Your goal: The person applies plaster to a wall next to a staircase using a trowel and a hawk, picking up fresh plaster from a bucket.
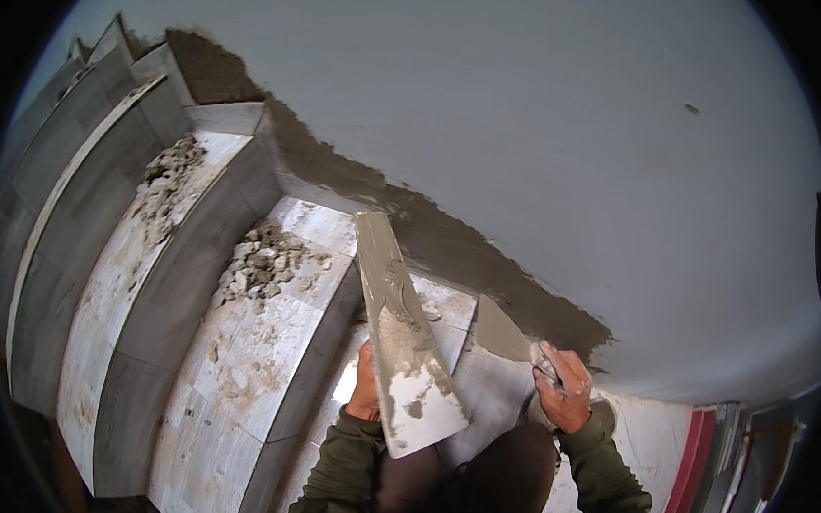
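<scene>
My left hand point(364, 385) is closed beneath a long tapered plastering trowel point(427, 407); the plate hides most of its fingers. Grey-brown mortar point(389, 280) is smeared over the plate's upper part, and its near end shows bare metal. In my right hand point(567, 386), fingers wrapped round the handle, is a small pointed trowel point(501, 331). The blade, coated with mortar, points up and left close to the wall's lower edge. A band of wet-looking mortar point(446, 237) runs stepwise down the wall beside the stairs.
Tiled stairs point(208, 417) climb to the left. Rubble heaps lie on two treads, a nearer pile point(261, 262) and a farther pile point(168, 183). A smooth grey wall point(550, 116) fills the upper right. At the lower right is a red strip point(692, 464).
</scene>
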Action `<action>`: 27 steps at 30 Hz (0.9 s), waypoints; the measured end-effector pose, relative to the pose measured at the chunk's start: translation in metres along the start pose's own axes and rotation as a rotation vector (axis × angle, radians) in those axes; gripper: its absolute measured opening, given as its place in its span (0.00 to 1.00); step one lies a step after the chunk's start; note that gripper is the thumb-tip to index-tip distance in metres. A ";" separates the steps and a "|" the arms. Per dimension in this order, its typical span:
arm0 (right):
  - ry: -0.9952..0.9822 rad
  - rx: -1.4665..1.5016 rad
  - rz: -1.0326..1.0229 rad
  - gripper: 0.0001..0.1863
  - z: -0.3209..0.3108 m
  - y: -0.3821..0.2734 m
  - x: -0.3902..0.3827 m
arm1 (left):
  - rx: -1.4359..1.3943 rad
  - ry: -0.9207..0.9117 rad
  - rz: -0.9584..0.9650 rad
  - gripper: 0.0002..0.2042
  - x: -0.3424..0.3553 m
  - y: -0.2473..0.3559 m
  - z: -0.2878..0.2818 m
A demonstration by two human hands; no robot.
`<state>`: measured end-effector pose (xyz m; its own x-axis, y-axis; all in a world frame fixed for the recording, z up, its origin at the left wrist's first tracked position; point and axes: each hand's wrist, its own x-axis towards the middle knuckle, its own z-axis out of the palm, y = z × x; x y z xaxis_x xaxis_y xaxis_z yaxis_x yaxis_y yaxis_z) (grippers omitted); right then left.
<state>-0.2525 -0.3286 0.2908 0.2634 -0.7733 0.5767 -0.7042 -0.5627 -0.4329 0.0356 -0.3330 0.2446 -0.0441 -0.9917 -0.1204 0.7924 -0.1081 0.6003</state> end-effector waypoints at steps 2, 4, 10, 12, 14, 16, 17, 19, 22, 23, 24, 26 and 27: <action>-0.095 0.097 0.110 0.22 -0.001 -0.013 0.005 | 0.122 -0.091 0.136 0.18 -0.001 0.003 -0.013; -0.124 0.129 0.086 0.23 0.001 -0.022 0.008 | 0.255 -0.026 0.225 0.17 -0.003 0.007 -0.023; -0.251 0.179 0.010 0.24 0.013 -0.037 0.016 | 0.578 0.069 0.477 0.22 -0.001 0.021 -0.040; -0.248 0.187 -0.085 0.24 0.022 -0.038 0.022 | 0.644 0.048 0.507 0.23 0.000 0.025 -0.037; -0.253 0.205 -0.087 0.24 0.027 -0.042 0.026 | 0.752 0.081 0.627 0.26 -0.001 0.029 -0.031; -0.254 0.229 -0.091 0.24 0.033 -0.045 0.031 | 0.823 0.075 0.630 0.26 -0.005 0.038 -0.025; -0.240 0.235 -0.118 0.24 0.035 -0.046 0.034 | 0.889 0.072 0.633 0.27 -0.007 0.043 -0.021; -0.223 0.238 -0.141 0.24 0.039 -0.049 0.039 | 0.957 0.046 0.650 0.27 -0.010 0.048 -0.014; -0.180 0.303 -0.104 0.24 0.043 -0.054 0.049 | 1.063 -0.001 0.683 0.27 -0.013 0.055 -0.014; -0.173 0.303 -0.124 0.24 0.045 -0.056 0.052 | 1.097 -0.022 0.697 0.27 -0.015 0.059 -0.015; -0.170 0.294 -0.148 0.24 0.044 -0.055 0.055 | 1.092 -0.026 0.701 0.27 -0.016 0.064 -0.013; -0.153 0.297 -0.175 0.24 0.045 -0.052 0.059 | 1.230 -0.105 0.701 0.25 -0.019 0.077 -0.009; -0.138 0.310 -0.199 0.24 0.046 -0.052 0.061 | 1.278 -0.144 0.791 0.23 -0.016 0.080 -0.013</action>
<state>-0.1698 -0.3599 0.3168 0.4763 -0.6601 0.5809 -0.4032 -0.7511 -0.5228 0.1079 -0.3254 0.2846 0.0104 -0.8112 0.5846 -0.4044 0.5313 0.7444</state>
